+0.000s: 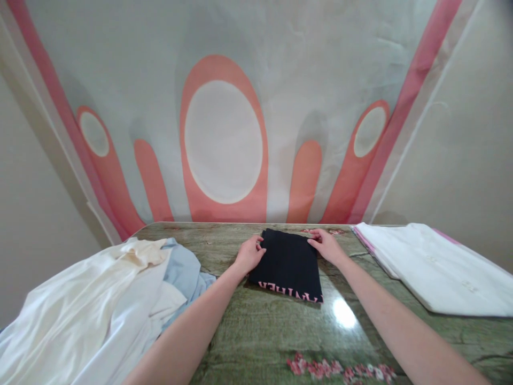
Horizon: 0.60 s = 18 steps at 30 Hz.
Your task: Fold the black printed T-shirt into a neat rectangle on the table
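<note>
A folded black garment (286, 262) lies flat on the table in front of me, a compact squarish bundle with upside-down pink lettering along its near edge. My left hand (250, 253) grips its left side near the far corner, thumb and fingers closed at the cloth. At the far right corner, my right hand (325, 245) pinches the edge between thumb and fingers. The folds underneath are mostly hidden. Whether it is a T-shirt or another kind of top, I cannot tell.
Rumpled cream and white clothes (92, 305) are heaped at the left, with light blue cloth (182, 272) beside them. Flat folded white garments (436, 267) are stacked at the right. The green wood-patterned table (256, 342) ends at a wall hanging (224, 139) with pink shapes.
</note>
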### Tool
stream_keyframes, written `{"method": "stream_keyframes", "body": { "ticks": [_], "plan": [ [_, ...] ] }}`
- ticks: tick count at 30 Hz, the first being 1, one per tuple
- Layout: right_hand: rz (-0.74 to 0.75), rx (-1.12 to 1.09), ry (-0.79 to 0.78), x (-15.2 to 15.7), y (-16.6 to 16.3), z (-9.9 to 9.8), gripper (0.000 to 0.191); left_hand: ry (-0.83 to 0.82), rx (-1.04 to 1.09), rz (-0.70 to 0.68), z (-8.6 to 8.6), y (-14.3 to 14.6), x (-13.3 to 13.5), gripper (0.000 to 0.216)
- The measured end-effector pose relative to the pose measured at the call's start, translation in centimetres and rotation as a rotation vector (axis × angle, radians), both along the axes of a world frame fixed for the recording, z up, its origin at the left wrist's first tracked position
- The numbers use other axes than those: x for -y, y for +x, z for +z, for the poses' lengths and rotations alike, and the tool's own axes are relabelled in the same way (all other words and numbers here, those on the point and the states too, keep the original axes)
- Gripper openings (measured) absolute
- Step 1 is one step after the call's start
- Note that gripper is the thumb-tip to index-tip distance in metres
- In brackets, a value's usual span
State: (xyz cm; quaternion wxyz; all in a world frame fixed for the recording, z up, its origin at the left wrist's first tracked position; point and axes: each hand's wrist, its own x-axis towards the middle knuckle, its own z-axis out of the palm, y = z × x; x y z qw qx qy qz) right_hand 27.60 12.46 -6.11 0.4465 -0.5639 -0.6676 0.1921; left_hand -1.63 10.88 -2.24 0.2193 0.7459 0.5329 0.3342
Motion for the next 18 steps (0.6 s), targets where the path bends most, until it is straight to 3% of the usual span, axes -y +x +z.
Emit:
{"method": "stream_keyframes", "body": {
  "ticks": [5, 9, 11, 14, 18],
  "plan": [
    [-0.052, 0.298, 0.133, 0.6, -0.5, 0.8, 0.019, 0.092, -0.225, 0.013, 0.5, -0.1, 0.2, 0.026],
    [-0.051, 0.408, 0.056, 1.0, -0.5, 1.5, 0.019, 0.210, -0.373, -0.015, 2.6, 1.0, 2.2, 0.026],
    [-0.035, 0.413, 0.000, 1.1, -0.3, 1.8, 0.021, 0.253, -0.423, -0.131, 3.9, 2.6, 4.3, 0.027],
    [-0.017, 0.404, -0.049, 1.3, -0.1, 2.0, 0.023, 0.297, -0.457, -0.500, 5.4, 5.3, 8.2, 0.039],
    [-0.033, 0.404, -0.088, 1.7, 0.3, 2.1, 0.028, 0.330, -0.546, -0.652, 5.9, 7.4, 12.0, 0.053]
  ]
}}
